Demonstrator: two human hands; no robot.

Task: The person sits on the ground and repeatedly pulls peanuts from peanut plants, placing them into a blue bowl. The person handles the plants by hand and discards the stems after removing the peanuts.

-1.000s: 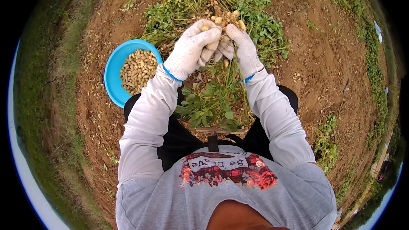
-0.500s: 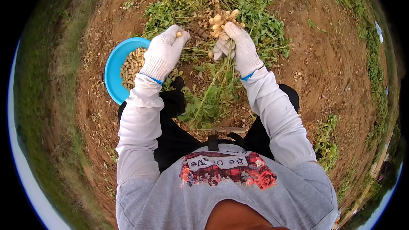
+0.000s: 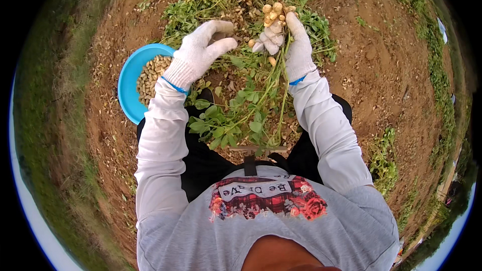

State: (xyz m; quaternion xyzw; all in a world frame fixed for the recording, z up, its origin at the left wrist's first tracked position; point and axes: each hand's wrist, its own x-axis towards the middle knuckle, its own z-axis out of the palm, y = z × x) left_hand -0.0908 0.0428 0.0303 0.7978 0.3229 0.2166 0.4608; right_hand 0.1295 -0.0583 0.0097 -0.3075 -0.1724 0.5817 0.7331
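Observation:
My right hand [image 3: 296,52], in a white knit glove, grips a peanut plant [image 3: 258,103] near its root end. A cluster of pale peanuts [image 3: 273,14] shows above the fingers, and the leafy stems hang down toward my lap. To its left, my left hand [image 3: 202,50], gloved alike, has its thumb and fingers apart with no peanut visible between them. Just left of that wrist sits a light blue basin [image 3: 131,98], partly filled with loose peanuts [image 3: 150,78]; my forearm hides part of its right side.
Beyond my hands, pulled peanut plants [image 3: 198,7] lie in a heap on brown soil [image 3: 366,60]. Another green clump [image 3: 384,163] lies to the right of my right arm. A grassy strip [image 3: 60,95] runs along the left.
My left hand no longer shows the peanut it pinched, and its fingers have spread. The right hand has shifted slightly right and turned the plant, whose leaves have swung.

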